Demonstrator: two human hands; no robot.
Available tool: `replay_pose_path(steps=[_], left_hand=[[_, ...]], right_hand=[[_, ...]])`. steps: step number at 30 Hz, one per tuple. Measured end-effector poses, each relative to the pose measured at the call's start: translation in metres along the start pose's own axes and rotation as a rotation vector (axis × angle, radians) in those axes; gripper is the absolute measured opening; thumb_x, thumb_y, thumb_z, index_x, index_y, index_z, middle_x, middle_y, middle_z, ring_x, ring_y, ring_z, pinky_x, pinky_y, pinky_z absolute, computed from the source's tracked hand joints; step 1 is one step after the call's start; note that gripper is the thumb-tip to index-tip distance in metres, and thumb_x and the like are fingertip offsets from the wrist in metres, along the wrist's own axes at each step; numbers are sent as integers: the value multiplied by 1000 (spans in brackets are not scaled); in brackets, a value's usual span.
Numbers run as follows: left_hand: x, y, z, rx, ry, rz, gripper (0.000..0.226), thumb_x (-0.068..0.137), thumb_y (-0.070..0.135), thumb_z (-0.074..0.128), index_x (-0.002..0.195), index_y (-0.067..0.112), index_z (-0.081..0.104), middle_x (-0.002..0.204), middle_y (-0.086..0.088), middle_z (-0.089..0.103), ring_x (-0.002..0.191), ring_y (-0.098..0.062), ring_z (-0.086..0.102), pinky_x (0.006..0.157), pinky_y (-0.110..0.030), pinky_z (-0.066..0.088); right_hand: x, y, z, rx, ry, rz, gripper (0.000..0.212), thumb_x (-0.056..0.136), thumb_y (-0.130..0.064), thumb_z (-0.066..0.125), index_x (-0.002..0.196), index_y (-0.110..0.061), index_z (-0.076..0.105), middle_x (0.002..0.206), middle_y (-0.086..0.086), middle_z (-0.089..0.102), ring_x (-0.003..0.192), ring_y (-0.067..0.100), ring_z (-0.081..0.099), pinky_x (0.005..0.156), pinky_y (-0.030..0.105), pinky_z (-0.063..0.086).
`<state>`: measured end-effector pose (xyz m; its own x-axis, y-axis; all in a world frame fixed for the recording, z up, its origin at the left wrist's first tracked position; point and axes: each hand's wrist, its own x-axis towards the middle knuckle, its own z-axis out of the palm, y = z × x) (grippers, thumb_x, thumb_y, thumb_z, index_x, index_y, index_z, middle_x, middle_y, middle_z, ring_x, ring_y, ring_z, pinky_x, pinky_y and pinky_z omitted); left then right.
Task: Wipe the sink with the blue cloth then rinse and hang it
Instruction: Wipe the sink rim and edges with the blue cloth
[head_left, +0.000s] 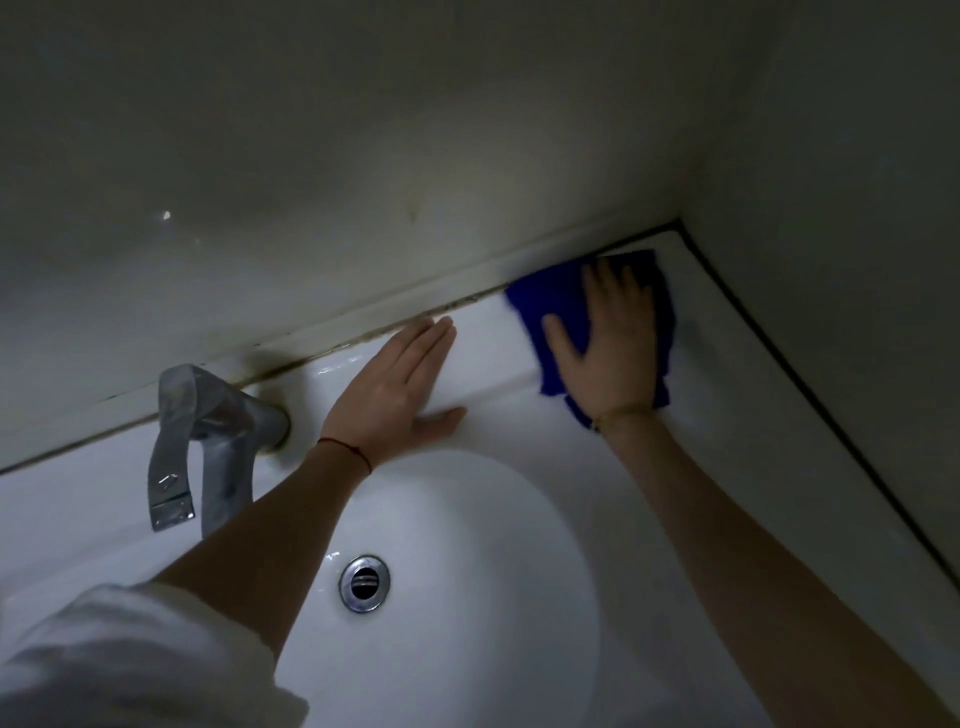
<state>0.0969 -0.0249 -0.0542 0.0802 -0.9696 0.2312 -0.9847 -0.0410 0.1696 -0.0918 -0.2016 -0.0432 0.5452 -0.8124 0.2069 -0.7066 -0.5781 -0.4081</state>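
I am pressing my flat, spread right hand (608, 348) onto the blue cloth (540, 306) beneath it, my straight-fingered left hand (395, 384) resting on the sink (493, 374) ledge beside it, holding nothing.

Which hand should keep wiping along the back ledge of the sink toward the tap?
The right hand: it presses flat on the blue cloth in the far corner. The left hand rests bare on the sink ledge.
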Motion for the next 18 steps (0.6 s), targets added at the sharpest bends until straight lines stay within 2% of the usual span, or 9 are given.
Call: replay_pose_path(steps=[2,4,6,10,12,14,16,18], left_hand=[[0,-1,0,2,-38,-21,83,88,49,64,149,2,32,154,-14,36,144,-31,31,114,-47,35],[0,-1,1,-2,-70,-43,84,89,53,59,151,5,28,156,-12,33,145,-29,27,114,-47,34],[0,-2,1,-10,-60,-36,84,88,50,63,150,4,30,155,-13,34,145,-30,28,114,-47,34],[0,-3,3,-15,-12,-7,83,87,46,67,147,-1,35,153,-15,38,143,-31,32,115,-45,33],[0,-4,4,-14,-13,2,83,87,47,66,147,-1,34,153,-15,38,143,-31,31,116,-43,32],[0,-4,4,-4,-42,-15,85,88,49,64,150,2,30,155,-13,35,145,-29,28,115,-45,33],[0,-4,3,3,-49,-14,85,88,50,64,150,2,30,155,-13,35,145,-29,28,114,-46,34],[0,-3,3,-6,-20,1,84,87,47,67,148,-1,34,153,-15,38,143,-31,31,115,-45,34]], right_hand=[[-19,-9,6,-7,-95,-203,68,95,-55,41,148,-13,32,156,6,30,145,26,23,121,41,8],[-19,3,2,-40,-150,-313,70,96,-61,33,150,-17,29,157,2,27,146,22,19,122,38,6],[-4,19,-4,-34,-137,-245,72,95,-63,27,150,-17,29,158,3,26,146,22,19,121,36,5],[11,16,-5,29,-25,44,69,97,-58,28,149,-12,32,157,7,28,145,28,21,121,41,6],[-3,-3,4,42,-6,-16,60,100,-48,33,147,-11,36,155,8,32,144,28,24,121,42,7],[-18,-9,9,66,-69,-196,53,101,-41,39,146,-11,38,154,6,35,144,25,25,122,40,6],[-18,5,2,41,-149,-352,54,101,-43,38,146,-14,37,154,3,34,145,22,24,122,38,7],[-3,24,-6,3,-152,-325,56,100,-45,35,147,-14,35,155,5,32,145,23,24,121,37,8]])
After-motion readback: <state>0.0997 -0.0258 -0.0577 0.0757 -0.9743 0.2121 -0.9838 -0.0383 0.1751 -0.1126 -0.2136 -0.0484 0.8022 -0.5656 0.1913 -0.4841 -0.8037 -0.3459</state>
